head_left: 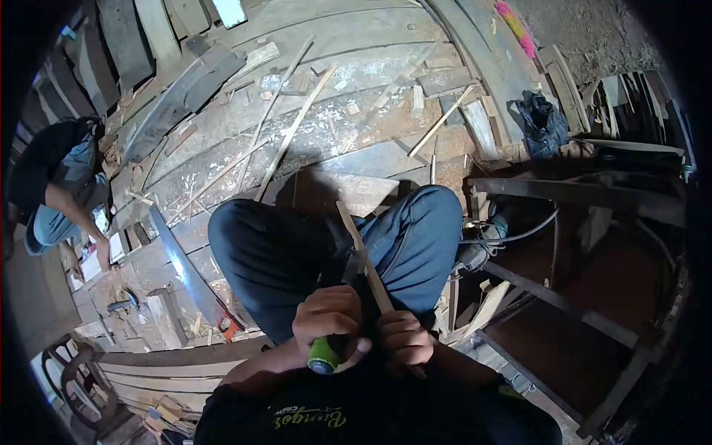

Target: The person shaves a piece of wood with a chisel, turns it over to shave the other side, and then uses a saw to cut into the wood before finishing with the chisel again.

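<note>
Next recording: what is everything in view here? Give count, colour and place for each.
wooden strip: one, pale, centre, slanting up from the hands
green-handled tool: one, green grip, lower centre, working end hidden
loose strips: several, pale, lying on the planks
planks: many, grey, upper half
handsaw: one, steel blade with reddish handle, left of centre
power tool: one, grey, corded, right of centre
cloth bundle: one, dark blue, upper right
co-worker: one, crouched at the left edge
legs: two, blue trousers, centre
left hand: closed on the green-handled tool
right hand: closed on the wooden strip
</note>
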### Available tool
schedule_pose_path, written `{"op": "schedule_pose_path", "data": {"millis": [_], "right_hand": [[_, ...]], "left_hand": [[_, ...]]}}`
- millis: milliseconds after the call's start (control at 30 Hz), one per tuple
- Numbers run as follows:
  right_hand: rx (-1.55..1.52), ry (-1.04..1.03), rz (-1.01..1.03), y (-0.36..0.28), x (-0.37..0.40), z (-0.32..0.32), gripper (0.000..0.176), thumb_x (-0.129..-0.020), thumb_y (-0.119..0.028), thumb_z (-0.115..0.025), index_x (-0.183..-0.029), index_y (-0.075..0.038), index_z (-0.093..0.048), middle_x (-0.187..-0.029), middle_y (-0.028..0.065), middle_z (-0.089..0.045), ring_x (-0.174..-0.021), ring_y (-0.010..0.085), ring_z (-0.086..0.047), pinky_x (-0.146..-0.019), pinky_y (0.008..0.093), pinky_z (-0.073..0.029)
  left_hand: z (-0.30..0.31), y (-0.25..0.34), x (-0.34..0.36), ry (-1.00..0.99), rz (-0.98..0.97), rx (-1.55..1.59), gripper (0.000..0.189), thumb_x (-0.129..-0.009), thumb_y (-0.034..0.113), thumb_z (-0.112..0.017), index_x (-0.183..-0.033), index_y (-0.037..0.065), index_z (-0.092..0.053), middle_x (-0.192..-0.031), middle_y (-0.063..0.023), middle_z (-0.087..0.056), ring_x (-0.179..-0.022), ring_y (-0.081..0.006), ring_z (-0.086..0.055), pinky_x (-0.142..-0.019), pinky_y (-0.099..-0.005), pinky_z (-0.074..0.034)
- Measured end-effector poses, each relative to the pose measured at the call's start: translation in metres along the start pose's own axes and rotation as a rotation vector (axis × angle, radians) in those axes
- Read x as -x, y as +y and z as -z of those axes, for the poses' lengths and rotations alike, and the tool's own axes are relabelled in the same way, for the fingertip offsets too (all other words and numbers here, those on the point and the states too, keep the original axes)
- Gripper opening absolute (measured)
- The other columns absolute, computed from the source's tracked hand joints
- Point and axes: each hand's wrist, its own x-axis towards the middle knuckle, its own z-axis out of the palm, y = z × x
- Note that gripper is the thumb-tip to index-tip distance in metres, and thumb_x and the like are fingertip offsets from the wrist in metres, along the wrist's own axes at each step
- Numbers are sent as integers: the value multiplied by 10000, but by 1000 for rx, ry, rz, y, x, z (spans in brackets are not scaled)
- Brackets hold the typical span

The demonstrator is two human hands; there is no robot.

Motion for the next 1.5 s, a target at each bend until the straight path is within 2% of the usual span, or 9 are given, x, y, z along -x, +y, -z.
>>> {"op": "schedule_pose_path", "data": {"millis": [67, 200, 333, 467, 933, 1000, 1067, 1300, 1500], "right_hand": [[66, -36, 0, -1, 5, -3, 259, -724, -199, -737, -685, -80, -510, -644, 51, -488, -549, 235, -528, -582, 414, -479], [55, -133, -67, -3, -2, 3, 261, -704, -182, -735, -667, -82, -496, -655, 59, -517, -572, 242, -564, -582, 407, -488], [33, -193, -86, 0, -4, 2, 274, -684, -193, -739, -649, -84, -491, -677, 67, -546, -606, 241, -583, -575, 398, -485], [46, -206, -111, -2, -13, -3, 277, -674, -226, -740, -666, -86, -501, -680, 57, -549, -624, 234, -584, -594, 387, -486], [67, -200, -102, -5, 1, -1, 218, -660, -181, -729, -680, -88, -532, -671, 39, -525, -632, 222, -590, -605, 385, -496], [51, -185, -129, -6, -3, -2, 199, -645, -167, -723, -688, -84, -547, -695, 45, -555, -638, 226, -597, -604, 386, -501], [41, -202, -154, -10, -2, -2, 203, -651, -168, -728, -686, -85, -545, -700, 46, -563, -643, 229, -601, -607, 390, -503], [60, -169, -115, -4, -3, -1, 243, -665, -199, -764, -671, -92, -546, -683, 39, -550, -636, 230, -598, -641, 396, -510], [89, -147, -79, -4, -5, 6, 273, -655, -188, -771, -637, -84, -519, -678, 47, -538, -622, 233, -586, -627, 399, -506]], "left_hand": [[7, -19, 11, -25, -8, -54, 233, -695, 20, -747, -698, 58, -517, -578, -51, -481, -507, -219, -515, -463, -332, -364], [13, -8, 2, -84, 102, -125, 216, -660, 20, -731, -664, 81, -524, -599, -56, -513, -519, -233, -541, -468, -335, -377], [11, 8, -2, -254, 32, -68, 203, -662, 38, -729, -653, 91, -533, -610, -57, -521, -508, -246, -538, -459, -339, -376], [15, -14, -8, -123, 95, -46, 199, -663, 34, -729, -650, 78, -535, -570, -53, -498, -481, -236, -528, -461, -338, -384], [12, -5, 0, -209, 60, 0, 254, -745, 108, -747, -635, 47, -525, -546, -51, -523, -463, -207, -530, -457, -314, -389], [17, -27, 6, -130, 82, -80, 222, -682, 47, -738, -642, 60, -519, -580, -45, -532, -493, -224, -549, -463, -329, -378], [23, -23, 6, -62, 135, -107, 209, -746, 91, -721, -664, 37, -537, -568, -65, -540, -495, -196, -537, -471, -305, -398], [16, -30, 7, -175, 17, -129, 233, -770, 96, -731, -671, 46, -526, -588, -54, -533, -508, -209, -542, -486, -319, -399], [15, -22, 7, -55, 2, -71, 203, -773, 90, -715, -684, 45, -538, -607, -65, -535, -503, -214, -521, -478, -330, -386]]}}
